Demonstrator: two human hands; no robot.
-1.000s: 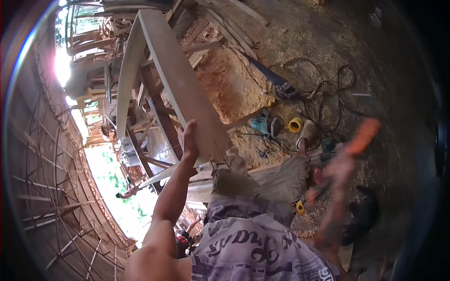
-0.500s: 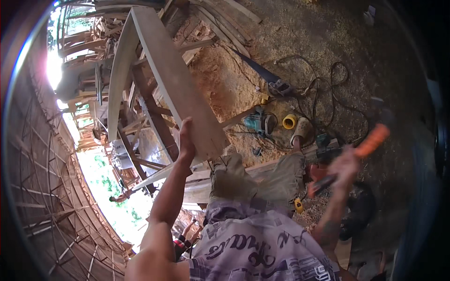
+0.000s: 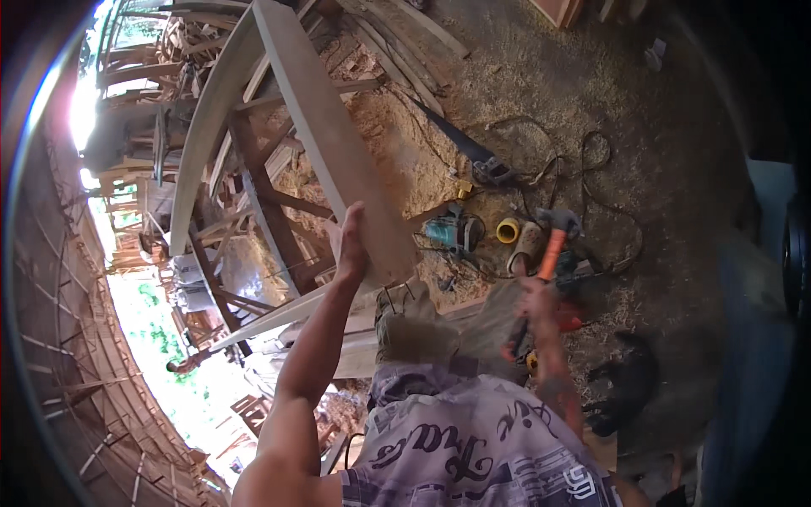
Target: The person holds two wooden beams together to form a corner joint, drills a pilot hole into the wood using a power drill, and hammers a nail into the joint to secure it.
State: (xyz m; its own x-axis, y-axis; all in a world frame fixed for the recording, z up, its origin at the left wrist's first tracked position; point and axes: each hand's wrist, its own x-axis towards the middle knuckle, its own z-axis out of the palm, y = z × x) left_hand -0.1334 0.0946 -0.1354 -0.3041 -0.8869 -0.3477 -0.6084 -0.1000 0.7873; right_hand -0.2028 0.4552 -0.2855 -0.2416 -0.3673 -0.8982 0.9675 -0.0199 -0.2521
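Note:
My left hand is wrapped around the left edge of a long pale wooden board, near its lower end; some fingers are hidden behind the wood. Two nails stick out of that end, just above my left knee. The board's far end meets a curved wooden piece. In my right hand is a hammer with an orange and black handle, gripped partway along. Its dark head points up and away, to the right of the board and apart from it.
On the sawdust-strewn ground lie a handsaw, a teal power tool, a yellow ring-shaped piece and looping black cords. A dark wooden frame stands left of the board. Long timber strips lie at the back.
My right hand has swung the hammer leftward, closer to the board, and its handle is now more upright. My left hand keeps its hold; the view has shifted slightly.

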